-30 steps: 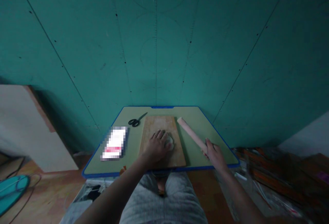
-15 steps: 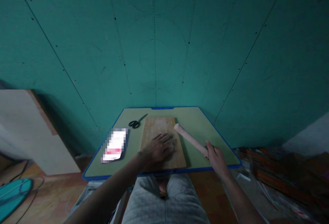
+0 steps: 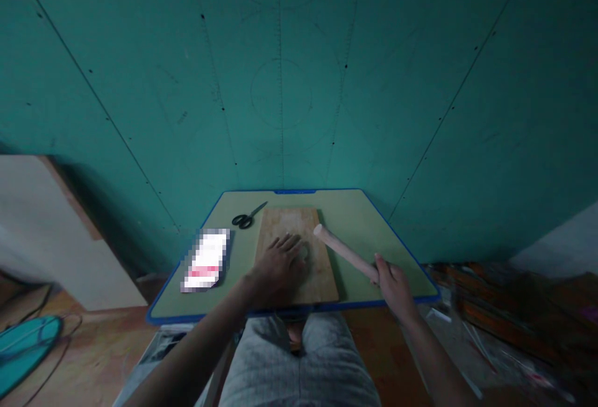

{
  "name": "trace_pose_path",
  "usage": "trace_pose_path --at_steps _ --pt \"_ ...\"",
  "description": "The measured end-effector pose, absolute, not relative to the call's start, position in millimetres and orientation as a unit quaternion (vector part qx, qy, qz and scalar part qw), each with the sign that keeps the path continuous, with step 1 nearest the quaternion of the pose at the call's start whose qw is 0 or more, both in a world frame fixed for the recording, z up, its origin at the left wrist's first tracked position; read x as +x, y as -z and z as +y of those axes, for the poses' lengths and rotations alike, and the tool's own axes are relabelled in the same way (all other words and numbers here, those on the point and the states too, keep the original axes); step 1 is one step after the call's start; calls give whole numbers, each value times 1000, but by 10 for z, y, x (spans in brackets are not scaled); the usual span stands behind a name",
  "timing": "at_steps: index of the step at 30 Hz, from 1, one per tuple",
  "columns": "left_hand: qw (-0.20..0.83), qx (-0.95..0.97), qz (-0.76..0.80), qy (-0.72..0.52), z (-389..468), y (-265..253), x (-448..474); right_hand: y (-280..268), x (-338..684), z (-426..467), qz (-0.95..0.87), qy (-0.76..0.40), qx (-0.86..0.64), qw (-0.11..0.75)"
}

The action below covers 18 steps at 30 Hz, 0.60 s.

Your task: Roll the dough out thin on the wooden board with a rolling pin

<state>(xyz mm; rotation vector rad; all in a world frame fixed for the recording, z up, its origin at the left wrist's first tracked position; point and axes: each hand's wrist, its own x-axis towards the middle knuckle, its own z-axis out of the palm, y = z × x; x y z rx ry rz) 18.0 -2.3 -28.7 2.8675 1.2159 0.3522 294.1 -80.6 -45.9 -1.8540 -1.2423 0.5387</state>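
Observation:
My left hand lies palm down on a wooden cutting board, its fingers stretched out. A small pale patch, maybe a flat piece of dough, shows beside the fingers; what is under the palm is hidden. Closed around the lower end of a wooden rolling pin is my right hand. The pin slants up and left, its far end by the board's right edge.
Black scissors lie left of the board on the green, blue-edged table. Nearer, a blurred-out pink and white item rests at the left. A green wall rises behind. Planks and debris cover the floor at right.
My left hand has shifted slightly left on the board, showing more of the pale patch. The right hand keeps its hold on the rolling pin. The view has tilted a little.

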Motion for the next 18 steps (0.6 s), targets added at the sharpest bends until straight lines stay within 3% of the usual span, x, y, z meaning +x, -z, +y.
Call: trace_pose_path --at_steps 7,14,18 --pt "6 942 320 -106 51 257 35 463 2937 -805 -490 -219 -740 406" --pt "-21 809 569 -146 -183 382 536 451 2939 -805 -491 -211 -744 402" --pt "-27 834 535 -131 -121 386 466 435 2928 -808 -489 -208 -743 406"
